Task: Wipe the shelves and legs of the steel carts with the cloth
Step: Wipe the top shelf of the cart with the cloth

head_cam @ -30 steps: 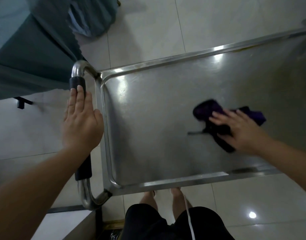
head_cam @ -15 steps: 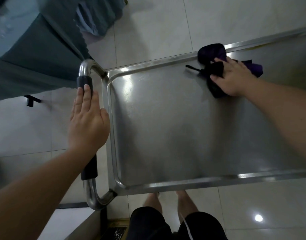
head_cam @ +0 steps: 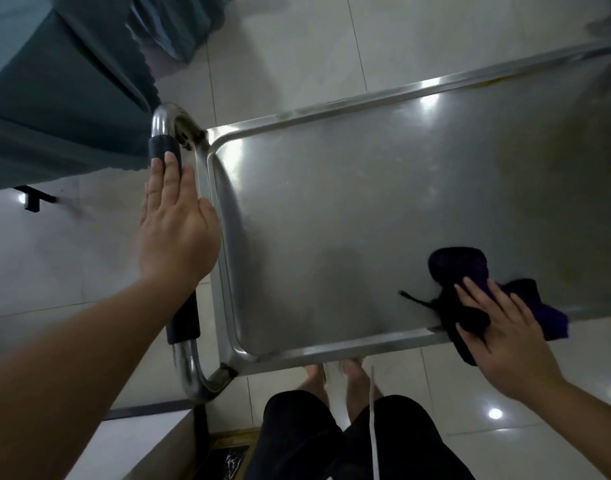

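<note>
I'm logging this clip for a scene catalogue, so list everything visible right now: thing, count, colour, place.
steel cart shelf: one, grey steel with a raised rim, centre and right of view
cart handle: one, bent steel tube with a black grip sleeve, on the shelf's left end
cloth: one, dark purple, on the shelf's near edge at the right, partly hanging over the rim
fabric: teal-grey, draped at the top left
floor: pale glossy tiles, all round the cart
white cord: one, hanging in front of the shorts
black shorts: one pair, bottom centre
bare feet: two, below the shelf's near rim
left hand: flat on the handle's black grip
right hand: flat, pressing on the cloth
</note>
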`<state>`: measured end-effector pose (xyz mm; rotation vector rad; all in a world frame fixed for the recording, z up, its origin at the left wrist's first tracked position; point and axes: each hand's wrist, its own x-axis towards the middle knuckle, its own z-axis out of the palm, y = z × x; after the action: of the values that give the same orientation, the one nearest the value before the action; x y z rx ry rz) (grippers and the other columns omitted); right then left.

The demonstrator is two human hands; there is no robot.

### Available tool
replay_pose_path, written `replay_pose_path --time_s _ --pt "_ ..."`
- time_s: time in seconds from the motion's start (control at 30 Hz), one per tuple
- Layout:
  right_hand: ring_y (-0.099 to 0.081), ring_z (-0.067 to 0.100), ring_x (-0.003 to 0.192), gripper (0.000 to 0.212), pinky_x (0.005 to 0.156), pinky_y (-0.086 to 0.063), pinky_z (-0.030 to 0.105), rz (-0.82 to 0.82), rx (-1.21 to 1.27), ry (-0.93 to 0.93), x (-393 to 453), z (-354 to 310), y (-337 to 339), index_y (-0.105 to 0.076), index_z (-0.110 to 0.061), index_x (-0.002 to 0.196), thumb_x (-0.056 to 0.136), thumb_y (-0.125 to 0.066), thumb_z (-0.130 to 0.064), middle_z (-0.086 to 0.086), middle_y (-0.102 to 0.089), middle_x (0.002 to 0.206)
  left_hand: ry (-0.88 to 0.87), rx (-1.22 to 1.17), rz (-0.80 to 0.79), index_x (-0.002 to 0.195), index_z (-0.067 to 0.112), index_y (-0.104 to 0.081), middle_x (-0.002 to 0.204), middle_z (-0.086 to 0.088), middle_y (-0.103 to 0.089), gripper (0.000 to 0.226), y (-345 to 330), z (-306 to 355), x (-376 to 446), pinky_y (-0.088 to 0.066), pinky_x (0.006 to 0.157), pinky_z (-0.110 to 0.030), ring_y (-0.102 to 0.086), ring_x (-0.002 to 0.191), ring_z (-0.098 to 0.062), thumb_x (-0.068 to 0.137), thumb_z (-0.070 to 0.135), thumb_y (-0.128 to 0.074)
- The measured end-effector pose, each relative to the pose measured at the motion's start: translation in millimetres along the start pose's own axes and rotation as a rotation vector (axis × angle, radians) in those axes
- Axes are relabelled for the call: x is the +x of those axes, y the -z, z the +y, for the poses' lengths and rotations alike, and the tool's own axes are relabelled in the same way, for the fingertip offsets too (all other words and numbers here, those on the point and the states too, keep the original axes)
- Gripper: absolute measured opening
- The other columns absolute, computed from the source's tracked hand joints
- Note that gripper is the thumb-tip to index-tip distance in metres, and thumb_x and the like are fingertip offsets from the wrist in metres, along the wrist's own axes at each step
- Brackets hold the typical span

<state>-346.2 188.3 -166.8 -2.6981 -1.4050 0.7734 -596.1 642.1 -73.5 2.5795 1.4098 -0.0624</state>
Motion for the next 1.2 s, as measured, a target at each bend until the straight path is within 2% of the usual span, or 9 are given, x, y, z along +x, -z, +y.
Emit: replay_pose_path --time_s 0.1,0.2,0.37,0.53,0.67,0.8,0.93,1.03,1.2 --pt "-0.027 0.025 0.156 0.066 0.124 -0.022 0.051 0.047 0.037 -0.014 -6.2 -59.2 -20.4 -0.036 -0.033 0.161 0.098 -0.043 -0.053 -0.014 -0.026 0.169 -0.003 -0.030 0.001 0.170 0.023 -0.008 0.177 0.007 0.009 0.063 1.7 2.7 0.4 0.007 0.128 -0.034 0.018 0.159 -0.005 0.111 0.044 -0.016" --pt "-0.024 0.022 0.157 0.081 0.125 -0.020 0.051 0.044 0.038 0.168 -9.1 -146.5 -51.1 -0.037 -0.034 0.160 0.083 -0.059 -0.048 -0.014 -0.027 0.169 -0.006 -0.035 0.014 0.170 0.020 -0.010 0.178 0.003 0.007 0.064 3.0 3.0 0.0 0.007 0.128 -0.034 0.015 0.161 -0.008 0.111 0.043 -0.016" --pt "-0.016 0.019 0.159 0.078 0.127 -0.009 0.047 -0.063 0.026 0.474 2.2 -290.4 -76.6 -0.030 -0.034 0.162 0.088 -0.051 -0.051 -0.014 -0.027 0.169 -0.020 -0.038 0.014 0.169 0.016 -0.012 0.178 0.000 0.004 0.064 4.2 4.5 -0.6 0.006 0.129 -0.034 0.012 0.162 -0.012 0.110 0.041 -0.015" --pt "-0.012 0.013 0.159 0.069 0.128 -0.007 0.043 -0.087 -0.001 0.603 15.8 -280.4 -70.0 -0.026 -0.037 0.163 0.098 -0.044 -0.050 -0.016 -0.026 0.169 -0.038 -0.066 0.005 0.169 0.015 -0.013 0.178 -0.002 0.003 0.064 6.2 4.4 -0.3 0.006 0.130 -0.034 0.010 0.162 -0.013 0.110 0.038 -0.016" --pt "-0.021 0.014 0.158 0.073 0.127 -0.017 0.045 -0.018 0.031 0.362 9.6 -186.0 -46.3 -0.030 -0.040 0.161 0.093 -0.053 -0.050 -0.018 -0.028 0.168 -0.046 -0.101 0.011 0.169 0.015 -0.014 0.178 -0.003 0.001 0.064 8.9 3.1 -1.3 0.006 0.130 -0.034 0.009 0.162 -0.014 0.110 0.038 -0.017" --pt "-0.042 0.037 0.144 0.068 0.118 -0.032 0.057 0.153 0.110 -0.185 21.2 -94.2 -14.5 -0.040 -0.023 0.159 0.097 -0.039 -0.051 0.004 -0.042 0.163 -0.046 -0.116 -0.003 0.170 0.015 -0.011 0.178 -0.002 0.004 0.065 10.5 2.9 -0.6 0.009 0.129 -0.031 0.011 0.162 -0.013 0.109 0.038 -0.015" --pt "-0.027 0.034 0.152 0.076 0.125 -0.020 0.056 0.175 0.124 -0.543 34.9 -127.2 -14.0 -0.024 -0.022 0.165 0.098 -0.025 -0.056 0.002 -0.028 0.170 -0.052 -0.112 -0.017 0.170 0.014 -0.005 0.178 -0.003 0.007 0.066 9.7 1.2 1.2 0.008 0.130 -0.033 0.013 0.162 -0.014 0.110 0.040 -0.014" --pt "-0.031 0.035 0.152 0.075 0.123 -0.023 0.057 0.177 0.124 -0.227 31.4 -210.8 -34.5 -0.036 -0.022 0.162 0.092 -0.043 -0.050 -0.002 -0.032 0.169 -0.052 -0.132 -0.027 0.169 0.014 -0.003 0.178 -0.003 0.008 0.067 10.2 0.2 0.8 0.007 0.131 -0.035 0.015 0.162 -0.013 0.110 0.043 -0.012" --pt "-0.011 0.016 0.160 0.075 0.127 -0.013 0.047 -0.017 -0.019 0.549 54.1 -301.7 -58.7 -0.025 -0.037 0.164 0.094 -0.050 -0.050 -0.017 -0.020 0.171 -0.044 -0.145 -0.028 0.169 0.015 -0.001 0.177 -0.001 0.010 0.065 9.2 0.9 -1.7 0.006 0.132 -0.036 0.017 0.161 -0.010 0.111 0.042 -0.012"
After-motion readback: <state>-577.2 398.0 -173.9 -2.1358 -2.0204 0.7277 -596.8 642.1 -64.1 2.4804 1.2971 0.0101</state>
